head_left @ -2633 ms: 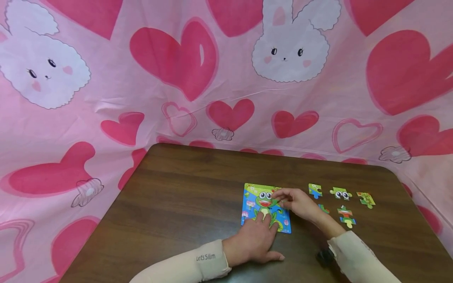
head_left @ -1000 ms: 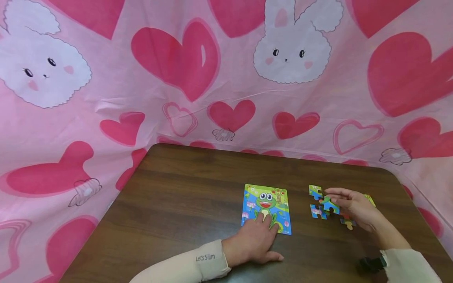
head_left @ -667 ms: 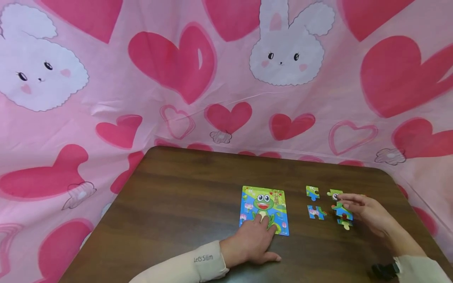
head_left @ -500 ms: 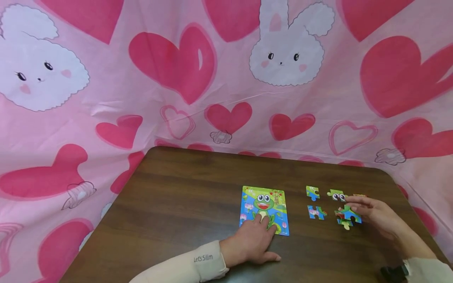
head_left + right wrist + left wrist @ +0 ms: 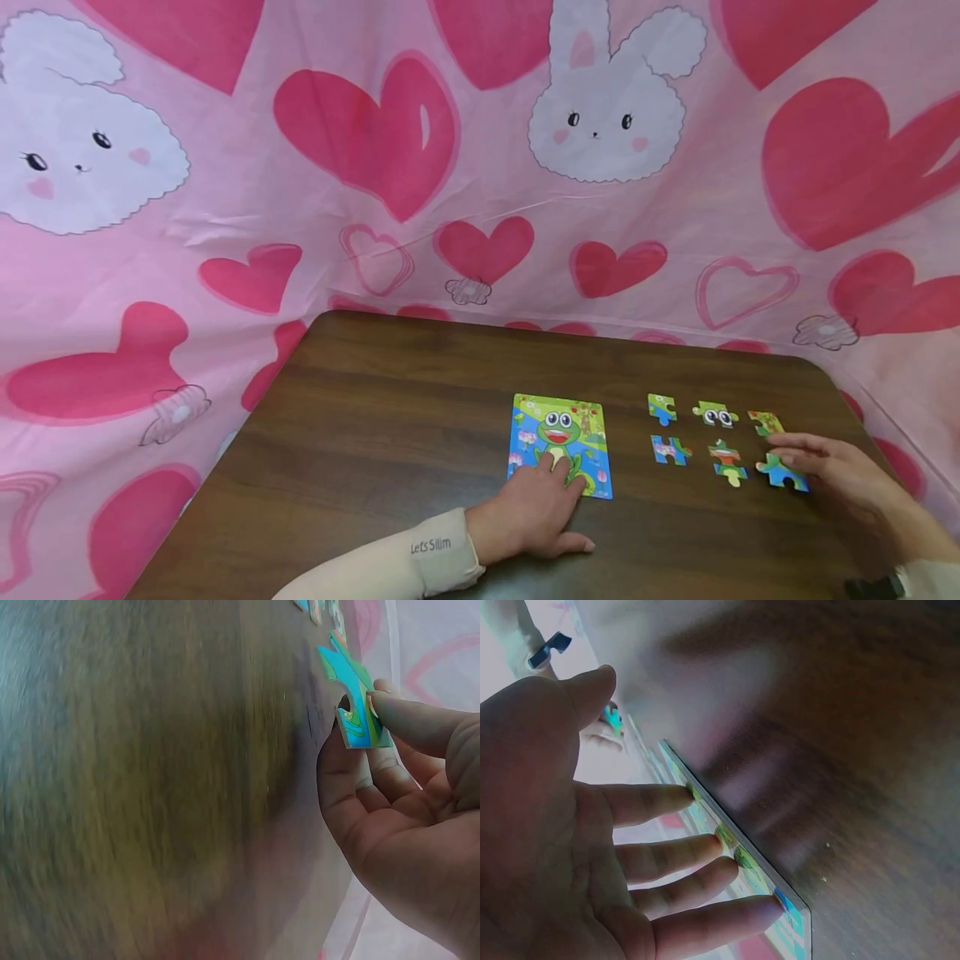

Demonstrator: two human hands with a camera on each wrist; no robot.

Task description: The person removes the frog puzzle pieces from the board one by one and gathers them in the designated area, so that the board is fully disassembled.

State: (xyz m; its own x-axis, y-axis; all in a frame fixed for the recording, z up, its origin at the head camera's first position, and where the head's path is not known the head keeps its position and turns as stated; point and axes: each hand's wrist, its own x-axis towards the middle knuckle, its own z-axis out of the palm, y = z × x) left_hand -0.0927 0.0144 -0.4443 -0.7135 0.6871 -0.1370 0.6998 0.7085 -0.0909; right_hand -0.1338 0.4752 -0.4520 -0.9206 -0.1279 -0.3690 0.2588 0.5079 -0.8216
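Note:
My right hand (image 5: 847,475) pinches a blue-green puzzle piece (image 5: 783,473) between thumb and fingertips, low at the right end of the group of pieces. In the right wrist view that puzzle piece (image 5: 349,675) stands tilted, its edge towards the camera and the thumb on one face. My left hand (image 5: 528,510) lies with outstretched fingers on the lower part of a frog picture board (image 5: 525,417). Seen in the left wrist view, the fingertips touch the near edge of the board (image 5: 795,919). The hand hides the picture's bottom left part.
Left of the held piece lie a frog-mouth piece (image 5: 725,452), a yellow-green piece (image 5: 731,475) and a lotus piece (image 5: 667,450). Behind are a corner piece (image 5: 662,408), an eyes piece (image 5: 716,415) and a tree piece (image 5: 764,422). A pink heart-print cloth (image 5: 487,183) hangs behind the brown table (image 5: 420,400).
My right hand has gone from over the picture board to the loose pieces, then carried the blue-green puzzle piece rightward past the frog-mouth piece. The left hand has stayed on the board.

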